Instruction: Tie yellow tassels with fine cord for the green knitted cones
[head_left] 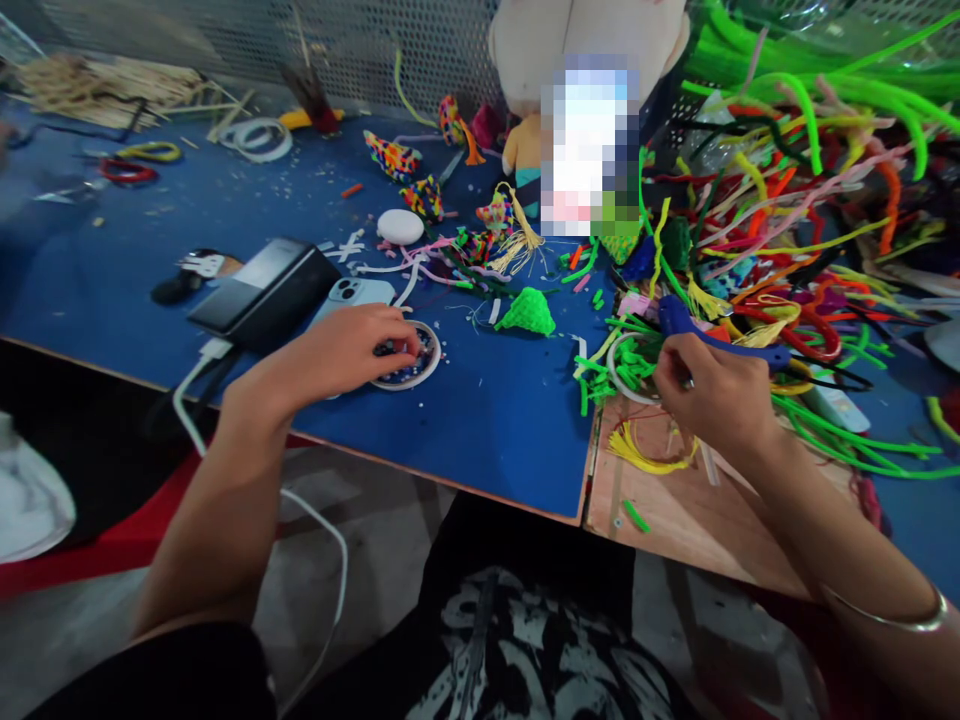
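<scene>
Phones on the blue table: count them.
1: a light blue smartphone lies camera-up beside the black power bank, just beyond the left hand. The pipe cleaner pile may hide others.

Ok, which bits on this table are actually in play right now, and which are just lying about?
In play:
left hand with fingertips in the round bead dish
right hand pinching a small item, too small to identify
green pipe-cleaner offcuts beside it

Lying about:
power bank
phone
green woven cone
blue hot-glue gun
white oval case

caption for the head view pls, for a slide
Left hand picks in a round bead dish while right hand pinches something small beside green pipe-cleaner scraps.
</scene>
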